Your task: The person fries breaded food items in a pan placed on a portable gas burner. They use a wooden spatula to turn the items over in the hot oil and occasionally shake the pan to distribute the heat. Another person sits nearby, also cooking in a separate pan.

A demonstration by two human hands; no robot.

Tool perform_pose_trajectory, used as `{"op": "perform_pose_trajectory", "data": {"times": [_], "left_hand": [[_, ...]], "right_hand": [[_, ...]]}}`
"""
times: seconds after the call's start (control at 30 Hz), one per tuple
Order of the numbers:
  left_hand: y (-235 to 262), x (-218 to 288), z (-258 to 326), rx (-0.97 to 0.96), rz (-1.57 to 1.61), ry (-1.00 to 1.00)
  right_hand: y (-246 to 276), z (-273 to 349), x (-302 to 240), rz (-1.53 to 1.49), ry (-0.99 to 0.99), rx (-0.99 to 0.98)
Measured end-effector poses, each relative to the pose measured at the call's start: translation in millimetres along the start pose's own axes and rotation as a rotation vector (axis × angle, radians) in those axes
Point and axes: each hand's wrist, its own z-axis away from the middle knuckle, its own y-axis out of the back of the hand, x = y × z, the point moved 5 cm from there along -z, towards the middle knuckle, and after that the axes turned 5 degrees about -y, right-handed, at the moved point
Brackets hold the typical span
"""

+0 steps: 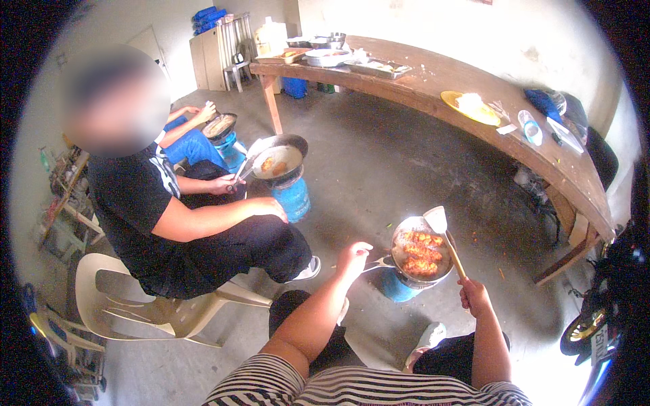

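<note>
My right hand (pixel 474 296) is closed around the wooden handle of a turner (pixel 436 219) with a pale, flat head. The turner's head is raised at the upper right rim of a frying pan (pixel 398 252). Inside the pan lie several browned, reddish-orange pieces of food (pixel 421 254). A blue gas canister stove (pixel 399 287) stands under it. My left hand (pixel 353 258) hovers over the pan's metal handle (pixel 376 264), its fingers loosely bent and seemingly holding nothing. Whether it touches the handle is hard to see.
On my left a person in black (pixel 128 216) sits on a cream plastic chair (pixel 91 291), holding tongs at another pan (pixel 292 150) on a blue stove. Farther off, another person's hands are near a third pan (pixel 220 126). A long wooden table (pixel 433 101) curves along the wall.
</note>
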Motion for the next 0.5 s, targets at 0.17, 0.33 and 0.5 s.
{"op": "perform_pose_trajectory", "data": {"times": [0.17,0.33,0.5], "left_hand": [[1,11,3,-0.002,-0.021,0.048],[4,6,2,0.011,-0.035,0.029],[-2,3,0,-0.009,-0.029,0.009]], "right_hand": [[1,-1,4,0.010,-0.025,0.000],[-6,0,3,-0.013,-0.044,-0.050],[-5,2,6,-0.027,-0.084,-0.075]]}}
